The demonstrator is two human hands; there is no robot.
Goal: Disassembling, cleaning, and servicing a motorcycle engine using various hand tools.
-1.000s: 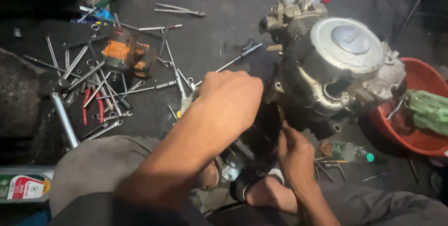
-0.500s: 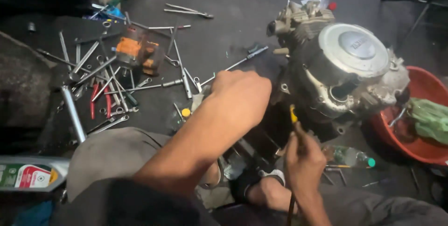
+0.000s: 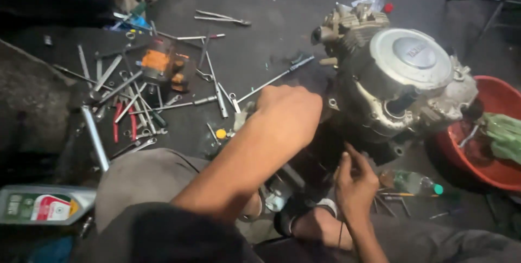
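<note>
Gripping the engine point(image 3: 401, 78) as before, left hand point(image 3: 287, 113) stays clenched; right hand point(image 3: 355, 181), fingers pinched, has dropped lower.

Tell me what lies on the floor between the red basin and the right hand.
In the head view, a small clear bottle with a green cap lies on the dark floor between the red basin and the right hand, just below the engine.

View: a single head-worn camera, no second view.
Direction: looks steeply down at a dark floor point(image 3: 271, 2).
Distance: close, within arm's reach of an engine point(image 3: 396, 84).
Edges: scattered tools point(image 3: 135, 94) left, red basin point(image 3: 488, 160) right.
</note>
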